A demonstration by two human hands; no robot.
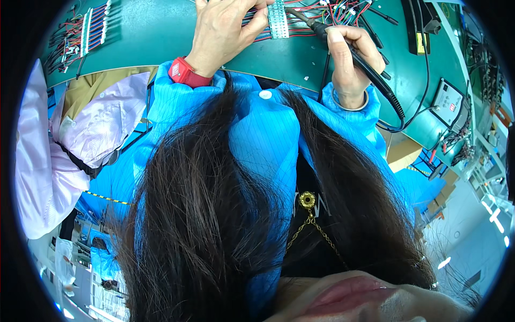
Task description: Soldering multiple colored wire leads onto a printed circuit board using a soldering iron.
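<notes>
My right hand (357, 56) is closed around the black handle of a soldering iron (321, 29). The iron's thin end reaches left to a pale green strip of small circuit boards (278, 22) at the top edge. Red, blue and black wires (263, 36) run out from both sides of the strip. Over the wires left of the strip is my left hand (228, 32), its thumb and fingers bent together. The top edge cuts off part of that hand, and whatever it pinches is too small to make out. A red band (189, 74) circles my left wrist.
Another wired board strip (85, 33) lies at the far left of the green work surface (150, 40). Loose wires with white connectors (343, 8) lie top right. The iron's cable (399, 115) loops near a black-and-white box (448, 103). A person in lilac clothing (40, 172) is at left.
</notes>
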